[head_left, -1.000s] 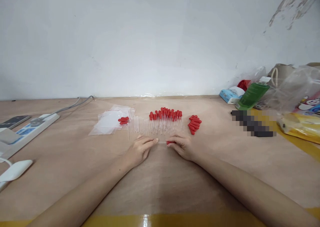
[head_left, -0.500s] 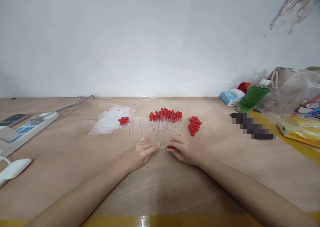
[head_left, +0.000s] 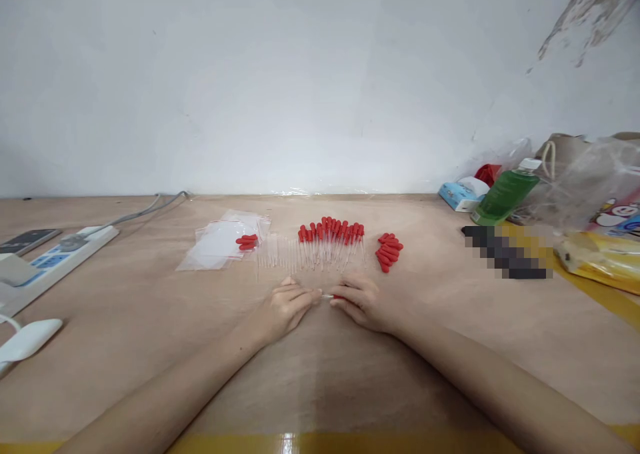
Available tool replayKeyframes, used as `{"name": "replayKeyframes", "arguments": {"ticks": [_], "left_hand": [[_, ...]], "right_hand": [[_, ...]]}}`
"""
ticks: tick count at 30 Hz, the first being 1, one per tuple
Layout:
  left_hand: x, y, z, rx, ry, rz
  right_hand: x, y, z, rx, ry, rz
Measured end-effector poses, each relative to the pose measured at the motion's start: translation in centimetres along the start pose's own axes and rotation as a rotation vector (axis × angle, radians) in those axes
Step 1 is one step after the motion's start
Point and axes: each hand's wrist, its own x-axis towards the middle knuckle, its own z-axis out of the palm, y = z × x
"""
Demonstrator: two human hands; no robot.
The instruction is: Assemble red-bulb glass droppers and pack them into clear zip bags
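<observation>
Pinched in my left hand [head_left: 295, 307] is a thin clear dropper tube [head_left: 326, 297], mostly hidden by the fingers. My right hand [head_left: 363, 302] is closed on a red rubber bulb [head_left: 337, 297], of which only a small end shows. Tube and bulb meet between the two hands, low over the table; how far one sits inside the other I cannot tell. Beyond the hands lies a fan of droppers with red bulbs [head_left: 330, 231]. Left of it are several bare clear tubes [head_left: 277, 251]. A pile of loose red bulbs [head_left: 389, 252] lies to the right.
Clear plastic bags [head_left: 213, 244] lie at the left with a few red bulbs [head_left: 247, 242] on them. Farther left is a power strip [head_left: 60, 261] with a cable. A green bottle [head_left: 505, 194], a tissue pack [head_left: 460, 194] and a yellow package [head_left: 600, 257] stand at the right.
My hands have drawn slightly closer together, and less of the clear tube shows between them. Everything else on the table stays where it was.
</observation>
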Motion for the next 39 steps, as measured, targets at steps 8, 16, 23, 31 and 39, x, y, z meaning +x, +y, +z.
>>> {"name": "replayKeyframes", "arguments": {"ticks": [8, 16, 23, 31, 39], "left_hand": [[1.0, 1.0, -0.7, -0.049, 0.003, -0.19], [0.3, -1.4, -1.0, 0.271, 0.089, -0.499], [-0.4, -1.9, -1.4, 0.45, 0.045, -0.6], [-0.6, -1.9, -1.5, 0.434, -0.002, -0.611], [1.2, -2.8, -1.2, 0.443, 0.045, -0.645]], "right_hand": [[1.8, 0.8, -1.6, 0.459, 0.294, 0.44], [6.4, 8.2, -2.7, 0.226, 0.384, 0.717], [10.9, 8.0, 2.5, -0.223, 0.102, 0.787], [9.9, 7.4, 3.0, -0.442, 0.087, 0.676], [1.8, 6.9, -5.4, -0.502, 0.073, 0.693]]}}
